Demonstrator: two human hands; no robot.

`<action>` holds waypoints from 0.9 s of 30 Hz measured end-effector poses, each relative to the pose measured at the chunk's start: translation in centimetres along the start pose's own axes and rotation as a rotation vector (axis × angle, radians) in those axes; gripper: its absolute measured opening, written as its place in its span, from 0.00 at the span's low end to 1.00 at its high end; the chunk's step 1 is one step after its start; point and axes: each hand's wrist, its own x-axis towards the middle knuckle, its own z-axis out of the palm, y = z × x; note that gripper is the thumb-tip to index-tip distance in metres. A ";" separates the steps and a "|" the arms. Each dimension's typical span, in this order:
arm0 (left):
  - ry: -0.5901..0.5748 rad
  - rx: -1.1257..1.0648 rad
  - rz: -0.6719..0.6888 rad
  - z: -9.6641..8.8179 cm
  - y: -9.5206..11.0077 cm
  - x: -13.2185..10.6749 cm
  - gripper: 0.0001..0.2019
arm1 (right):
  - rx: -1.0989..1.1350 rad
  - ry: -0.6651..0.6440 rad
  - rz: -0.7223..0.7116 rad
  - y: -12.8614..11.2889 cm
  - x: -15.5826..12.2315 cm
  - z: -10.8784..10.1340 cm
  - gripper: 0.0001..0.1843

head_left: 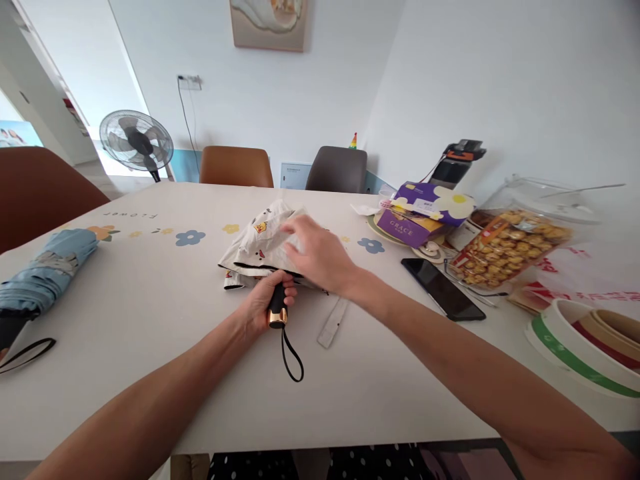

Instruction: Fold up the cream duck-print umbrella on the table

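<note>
A white folding umbrella with small cartoon prints and black-edged cloth lies in loose folds on the table. Its black handle with a gold end and a wrist loop points toward me. My left hand is wrapped round that handle. Over the right side of the cloth is my right hand, fingers apart and curved, slightly blurred; whether the fingertips touch the cloth I cannot tell. The umbrella's pale closing strap trails out on the table below my right wrist.
A folded blue umbrella lies at the left on the white table. To the right are a black phone, a purple tissue box, a bag of round snacks and rolls of tape. Chairs and a fan stand beyond.
</note>
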 end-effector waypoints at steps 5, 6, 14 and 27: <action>-0.004 0.007 0.021 -0.1 0.2 0.2 0.07 | -0.083 -0.091 0.243 3.5 -1.9 -2.0 0.12; -0.003 0.009 0.021 -0.1 0.2 0.2 0.07 | -0.123 -0.157 0.189 3.5 -2.4 -2.0 0.14; 0.001 -0.011 0.015 0.0 0.2 0.1 0.07 | -0.611 -0.229 0.086 3.6 -3.8 -0.5 0.08; -0.020 -0.044 -0.005 -0.3 0.0 0.3 0.07 | 0.743 -0.144 0.482 0.0 3.2 0.0 0.11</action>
